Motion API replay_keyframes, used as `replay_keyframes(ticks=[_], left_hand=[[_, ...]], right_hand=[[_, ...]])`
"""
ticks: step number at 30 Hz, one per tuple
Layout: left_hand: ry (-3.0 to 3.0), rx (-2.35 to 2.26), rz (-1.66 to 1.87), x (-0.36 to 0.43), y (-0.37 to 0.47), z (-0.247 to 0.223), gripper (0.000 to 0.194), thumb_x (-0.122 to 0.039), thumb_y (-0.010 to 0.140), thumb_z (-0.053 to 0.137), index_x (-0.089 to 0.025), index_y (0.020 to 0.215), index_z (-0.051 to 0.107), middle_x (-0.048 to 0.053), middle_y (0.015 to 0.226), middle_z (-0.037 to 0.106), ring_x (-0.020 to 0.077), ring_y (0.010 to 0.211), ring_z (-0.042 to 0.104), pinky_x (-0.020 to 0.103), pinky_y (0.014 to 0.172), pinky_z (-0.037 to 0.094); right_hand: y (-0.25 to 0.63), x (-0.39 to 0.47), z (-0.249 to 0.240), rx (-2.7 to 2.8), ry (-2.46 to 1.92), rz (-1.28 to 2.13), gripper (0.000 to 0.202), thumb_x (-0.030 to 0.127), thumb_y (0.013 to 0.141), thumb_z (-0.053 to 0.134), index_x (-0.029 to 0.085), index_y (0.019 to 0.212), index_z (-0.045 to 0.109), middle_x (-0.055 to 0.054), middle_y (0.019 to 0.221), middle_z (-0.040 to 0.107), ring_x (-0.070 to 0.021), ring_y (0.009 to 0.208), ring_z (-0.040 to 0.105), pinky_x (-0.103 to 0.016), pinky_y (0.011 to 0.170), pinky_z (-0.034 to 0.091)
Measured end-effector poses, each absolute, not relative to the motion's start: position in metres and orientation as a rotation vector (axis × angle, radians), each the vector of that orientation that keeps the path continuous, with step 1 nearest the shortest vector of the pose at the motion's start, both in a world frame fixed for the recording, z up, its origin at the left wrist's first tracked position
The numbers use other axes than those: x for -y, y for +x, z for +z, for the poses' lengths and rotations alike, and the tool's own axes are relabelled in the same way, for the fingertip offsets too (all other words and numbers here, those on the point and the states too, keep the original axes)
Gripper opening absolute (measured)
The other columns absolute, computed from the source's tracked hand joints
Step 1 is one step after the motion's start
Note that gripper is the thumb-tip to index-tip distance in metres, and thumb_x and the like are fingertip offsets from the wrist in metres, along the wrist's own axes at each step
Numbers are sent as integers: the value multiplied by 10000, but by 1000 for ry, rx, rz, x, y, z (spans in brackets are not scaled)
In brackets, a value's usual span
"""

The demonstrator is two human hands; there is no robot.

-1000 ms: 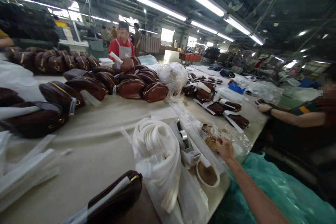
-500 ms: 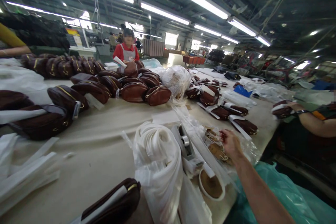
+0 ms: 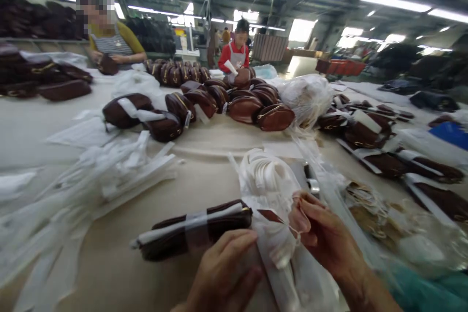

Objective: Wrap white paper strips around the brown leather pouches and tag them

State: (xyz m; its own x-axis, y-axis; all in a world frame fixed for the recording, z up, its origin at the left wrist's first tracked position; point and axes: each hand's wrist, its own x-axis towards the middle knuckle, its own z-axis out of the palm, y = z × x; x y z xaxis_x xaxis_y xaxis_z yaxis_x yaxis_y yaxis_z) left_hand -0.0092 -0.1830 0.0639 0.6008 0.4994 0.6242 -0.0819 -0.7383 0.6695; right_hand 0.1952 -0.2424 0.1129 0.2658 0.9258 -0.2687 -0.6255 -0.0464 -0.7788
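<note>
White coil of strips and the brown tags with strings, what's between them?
The right hand, clear plastic and a mostly hidden silver-and-dark object, in the head view.

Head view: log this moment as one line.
right hand: pinching string with brown tag | left hand: beside dark bag, nothing visibly held | dark bag: banded, lying on table

No text, label, brand, number or sign can be read; the small mark on the striped grey apron (image 3: 111,43) is too small to make out.
</note>
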Motion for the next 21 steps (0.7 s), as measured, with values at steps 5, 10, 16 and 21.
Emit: replay_keyframes(ticks=[5, 10, 16, 21], left_hand=[[1917, -401, 1007, 192, -2, 69, 430, -361, 796, 676, -165, 1149, 526, 90, 974, 620, 168, 841, 591, 246, 725, 515], [1699, -650, 948, 197, -15, 65, 162, -304, 839, 631, -148, 881, 634, 35, 747, 626, 109, 644, 561, 183, 601, 448], [1519, -693, 807, 191, -40, 65, 276, -333, 870, 571, -121, 706, 636, 13, 581, 562, 88, 525, 514, 162, 501, 387], [1854, -688, 758, 196, -60, 61, 296, -322, 904, 494, -129, 730, 637, 37, 614, 593, 103, 554, 541, 176, 525, 386]], right_hand=[[145, 235, 98, 411, -908, 1460, 195, 326, 754, 693, 192, 790, 557, 46, 513, 566, -53, 398, 471, -130, 391, 344], [123, 230, 88, 435, -864, 1483, 187, 329, 768, 681, 197, 787, 549, 17, 605, 636, -89, 474, 569, -156, 430, 400], [124, 233, 76, 700, -1210, 1263, 210, 393, 787, 640, 199, 740, 575, -5, 658, 628, -101, 484, 539, -191, 440, 422], [120, 250, 75, 1278, -1494, 624, 138, 332, 832, 587, 254, 927, 651, -60, 827, 654, -177, 674, 606, -255, 591, 514]])
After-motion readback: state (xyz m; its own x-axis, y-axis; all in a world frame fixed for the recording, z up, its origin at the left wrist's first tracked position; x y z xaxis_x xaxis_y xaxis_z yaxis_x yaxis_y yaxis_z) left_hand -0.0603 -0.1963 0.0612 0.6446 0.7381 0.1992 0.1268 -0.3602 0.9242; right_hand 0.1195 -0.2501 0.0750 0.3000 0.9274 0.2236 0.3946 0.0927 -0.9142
